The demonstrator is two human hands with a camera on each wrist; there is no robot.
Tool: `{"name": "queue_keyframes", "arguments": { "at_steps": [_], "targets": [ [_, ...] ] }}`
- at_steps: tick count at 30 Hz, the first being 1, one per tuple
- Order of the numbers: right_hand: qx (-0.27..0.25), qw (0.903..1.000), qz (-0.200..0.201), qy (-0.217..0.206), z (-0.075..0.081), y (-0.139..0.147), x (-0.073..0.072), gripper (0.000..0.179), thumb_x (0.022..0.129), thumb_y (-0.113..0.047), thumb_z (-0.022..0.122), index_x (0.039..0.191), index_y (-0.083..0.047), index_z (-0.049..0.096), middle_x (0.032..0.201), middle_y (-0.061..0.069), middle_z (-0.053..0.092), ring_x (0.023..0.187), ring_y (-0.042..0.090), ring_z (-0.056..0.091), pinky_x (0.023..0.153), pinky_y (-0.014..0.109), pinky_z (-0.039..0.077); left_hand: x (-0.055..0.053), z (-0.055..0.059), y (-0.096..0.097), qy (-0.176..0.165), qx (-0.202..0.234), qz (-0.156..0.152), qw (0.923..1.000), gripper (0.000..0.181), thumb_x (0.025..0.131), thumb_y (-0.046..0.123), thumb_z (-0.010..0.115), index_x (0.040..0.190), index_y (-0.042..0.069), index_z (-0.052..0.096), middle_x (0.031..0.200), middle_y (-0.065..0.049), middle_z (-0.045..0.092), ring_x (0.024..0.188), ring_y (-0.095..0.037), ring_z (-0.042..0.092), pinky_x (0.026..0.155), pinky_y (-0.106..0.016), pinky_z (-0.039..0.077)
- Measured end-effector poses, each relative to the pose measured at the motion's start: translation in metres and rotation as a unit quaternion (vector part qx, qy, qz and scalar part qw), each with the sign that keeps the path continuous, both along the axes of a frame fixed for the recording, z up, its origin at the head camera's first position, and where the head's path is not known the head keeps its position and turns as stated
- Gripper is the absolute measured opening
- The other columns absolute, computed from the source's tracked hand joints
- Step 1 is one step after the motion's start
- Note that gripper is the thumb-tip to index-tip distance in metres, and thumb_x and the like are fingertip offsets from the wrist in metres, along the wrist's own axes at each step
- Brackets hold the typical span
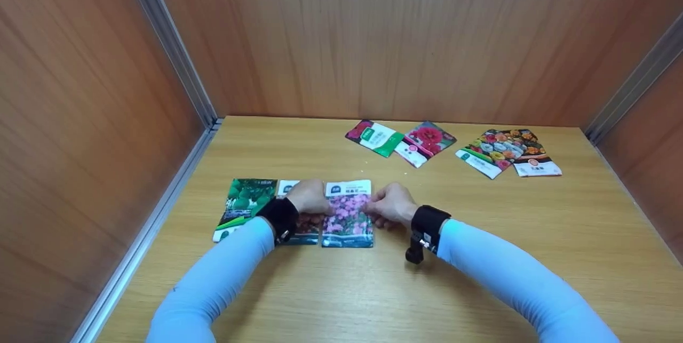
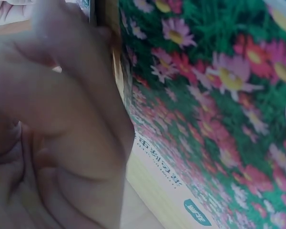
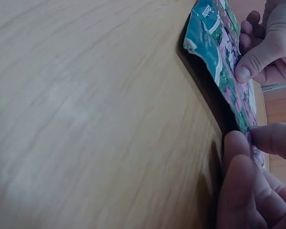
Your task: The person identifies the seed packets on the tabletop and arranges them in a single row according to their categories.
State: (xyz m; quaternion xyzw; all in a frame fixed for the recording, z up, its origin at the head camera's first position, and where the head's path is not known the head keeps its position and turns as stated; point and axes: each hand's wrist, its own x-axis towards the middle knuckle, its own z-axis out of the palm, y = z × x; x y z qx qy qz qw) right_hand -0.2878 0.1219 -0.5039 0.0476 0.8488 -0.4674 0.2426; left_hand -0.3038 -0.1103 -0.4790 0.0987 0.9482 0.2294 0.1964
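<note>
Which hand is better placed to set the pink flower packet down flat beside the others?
Right, probably. The right hand pinches the pink flower packet at its free edge; the left hand lies over the neighbouring packets.

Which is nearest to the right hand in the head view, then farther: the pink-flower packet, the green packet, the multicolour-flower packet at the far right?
1. pink-flower packet: touching the right hand.
2. green packet: far left of the row.
3. multicolour-flower packet: back right of the table.
</note>
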Motion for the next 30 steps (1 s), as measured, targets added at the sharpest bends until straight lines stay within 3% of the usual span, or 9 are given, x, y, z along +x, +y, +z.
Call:
{"name": "queue_keyframes", "arguments": {
  "at_steps": [4,10,16,20,25,30],
  "targets": [
    [0.017,0.9998,-0.002,0.006,0.000,0.000,-0.001,0.021,0.077,-0.036,0.077,0.081,-0.016,0.073,0.076,0.008,0.071,0.059,0.020,0.065,0.046,0.028,0.049,-0.001,0.000,0.000,0.012,-0.013,-0.006,0.9998,0.027,0.074,0.033,0.079,0.067,0.011,0.064,0.055,-0.006,0.064,0.051,-0.021,0.064,0.055,-0.035,0.051],
    [0.047,0.9985,-0.010,0.026,0.000,-0.001,0.001,0.021,0.076,-0.037,0.078,0.080,-0.017,0.072,0.074,0.005,0.070,0.057,0.018,0.063,0.046,0.029,0.048,-0.002,0.001,0.003,0.057,-0.070,0.001,0.9960,0.035,0.067,0.041,0.082,0.074,0.013,0.062,0.070,-0.001,0.060,0.063,-0.019,0.055,0.058,-0.032,0.044],
    [0.066,0.9955,-0.026,0.063,0.000,-0.001,0.006,0.027,0.073,-0.040,0.079,0.085,-0.018,0.067,0.077,0.004,0.067,0.062,0.020,0.063,0.048,0.029,0.047,-0.002,0.002,0.006,0.062,-0.094,0.002,0.9936,0.037,0.066,0.042,0.083,0.080,0.014,0.063,0.076,-0.001,0.061,0.068,-0.019,0.056,0.058,-0.034,0.045],
    [0.062,0.9939,-0.027,0.087,-0.002,0.001,0.007,0.031,0.073,-0.042,0.078,0.088,-0.019,0.063,0.078,0.004,0.066,0.063,0.021,0.064,0.051,0.029,0.049,-0.004,0.003,0.008,0.050,-0.092,-0.009,0.9945,0.033,0.067,0.039,0.082,0.077,0.014,0.064,0.073,-0.001,0.061,0.065,-0.019,0.056,0.055,-0.033,0.045],
    [0.066,0.9908,-0.016,0.117,0.000,0.009,0.007,0.036,0.075,-0.047,0.075,0.090,-0.017,0.062,0.071,0.006,0.068,0.059,0.022,0.065,0.047,0.029,0.047,-0.006,0.007,0.009,0.042,-0.074,-0.024,0.9961,0.029,0.071,0.036,0.078,0.062,0.015,0.060,0.058,0.002,0.057,0.055,-0.017,0.056,0.049,-0.032,0.043],
    [0.060,0.9933,-0.038,0.091,0.010,0.025,0.002,0.051,0.072,-0.057,0.073,0.103,-0.020,0.057,0.075,0.010,0.069,0.061,0.027,0.065,0.050,0.033,0.049,-0.009,0.017,0.012,0.028,-0.029,-0.023,0.9989,0.032,0.079,0.038,0.072,0.059,0.015,0.059,0.051,0.003,0.053,0.046,-0.014,0.051,0.043,-0.029,0.039]
  ]
}}
